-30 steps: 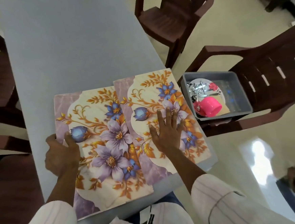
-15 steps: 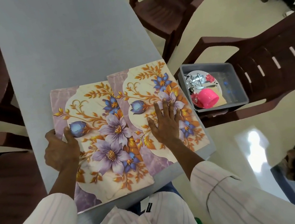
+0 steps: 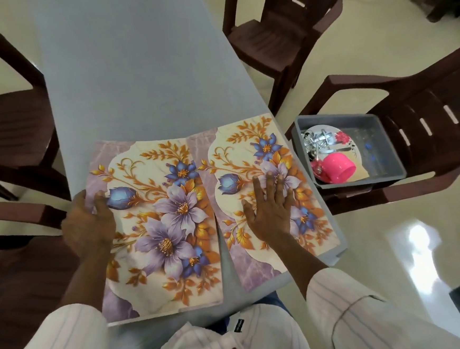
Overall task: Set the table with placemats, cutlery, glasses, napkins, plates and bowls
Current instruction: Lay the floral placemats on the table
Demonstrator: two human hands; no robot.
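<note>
Left hand (image 3: 88,221): gripped the left edge of the left placemat (image 3: 159,229), thumb on top.
Right hand (image 3: 270,212): lay flat, fingers straight, pressing down the right placemat (image 3: 248,145).
Placemats: sat side by side at the near end of the table (image 3: 138,71), inner edges touching, the right one skewed and close to the table's right edge.
Risk: a sideways push could send the right mat off that edge, or ride one mat over the other.
Tub (image 3: 361,182): rested on a chair (image 3: 437,97) to the right, holding a plate (image 3: 341,138), cutlery (image 3: 317,140) and a pink cup (image 3: 338,167), none yet laid.
</note>
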